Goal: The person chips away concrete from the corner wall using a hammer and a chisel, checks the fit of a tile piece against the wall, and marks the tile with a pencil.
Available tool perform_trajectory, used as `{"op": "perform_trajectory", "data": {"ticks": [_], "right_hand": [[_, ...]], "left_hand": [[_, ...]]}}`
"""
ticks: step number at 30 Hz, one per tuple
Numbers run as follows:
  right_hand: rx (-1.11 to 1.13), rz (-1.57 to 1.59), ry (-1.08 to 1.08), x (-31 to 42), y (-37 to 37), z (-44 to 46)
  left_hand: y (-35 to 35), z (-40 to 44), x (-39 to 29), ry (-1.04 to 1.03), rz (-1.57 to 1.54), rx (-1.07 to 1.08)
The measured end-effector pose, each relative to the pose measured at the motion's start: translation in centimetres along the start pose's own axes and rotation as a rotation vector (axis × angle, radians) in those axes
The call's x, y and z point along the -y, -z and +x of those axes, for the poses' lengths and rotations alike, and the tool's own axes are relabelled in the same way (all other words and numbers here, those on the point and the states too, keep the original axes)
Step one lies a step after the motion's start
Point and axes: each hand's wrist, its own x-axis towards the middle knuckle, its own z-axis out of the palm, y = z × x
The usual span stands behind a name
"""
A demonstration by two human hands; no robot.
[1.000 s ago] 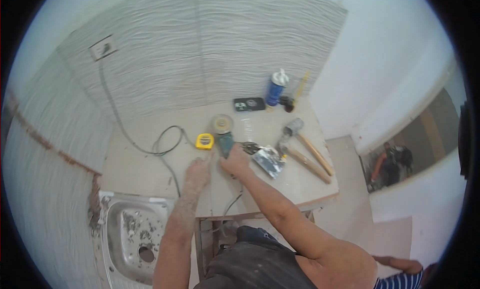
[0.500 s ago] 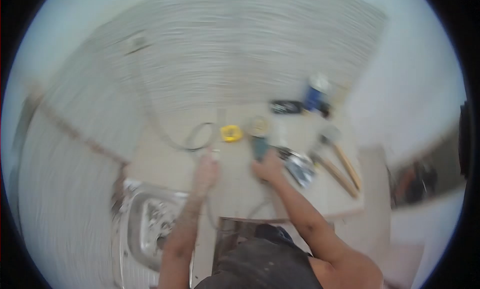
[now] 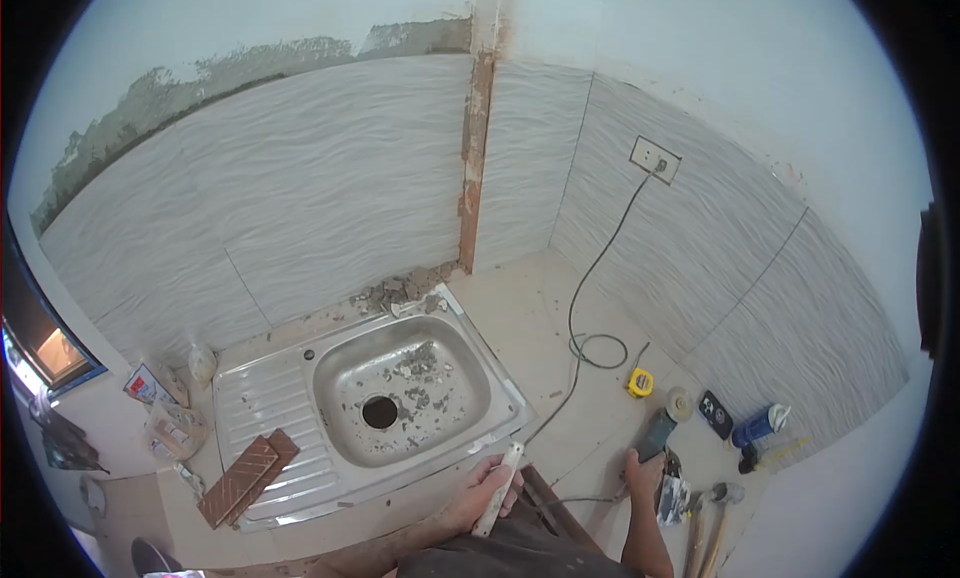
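Observation:
My left hand is wrapped round a long white bar near the counter's front edge; a dark cable runs from the wall outlet towards the bar's upper end. My right hand grips the green body of an angle grinder, whose round disc points away from me. A yellow tape measure lies left of the grinder. Beside my right hand is a silvery packet.
The steel sink holds grey rubble. Brown tile strips lie on its drainboard. At the right are a black phone-like item, a blue bottle and wooden-handled hammers. Bags stand at the far left.
The view has swung left onto the sink. My left hand, earlier near the tape measure, is now closer to my body with the white bar in it. My right hand still holds the grinder.

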Motion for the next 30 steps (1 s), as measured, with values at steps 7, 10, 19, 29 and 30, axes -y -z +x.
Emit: {"op": "perform_trajectory", "data": {"ticks": [7, 10, 19, 29, 30], "right_hand": [[-0.141, 0.058, 0.028, -0.5, 3.6, -4.1], [-0.181, 0.048, -0.045, -5.9, 8.8, -5.1], [-0.069, -0.195, -0.228, -13.9, 16.0, -9.3], [-0.002, -0.363, -0.195, -19.9, 13.8, -5.8], [0.018, -0.383, -0.145, -20.9, 13.5, -6.2]], "left_hand": [[1.3, -4.4, -1.2, 0.002, -0.089, 0.219], [2.5, -6.6, -2.0, -0.142, -0.083, 0.096], [7.8, -8.6, -7.0, -0.312, -0.006, -0.257], [9.4, -7.9, -11.4, -0.527, 0.305, -0.221], [9.6, -7.8, -11.5, -0.555, 0.340, -0.236]]}}
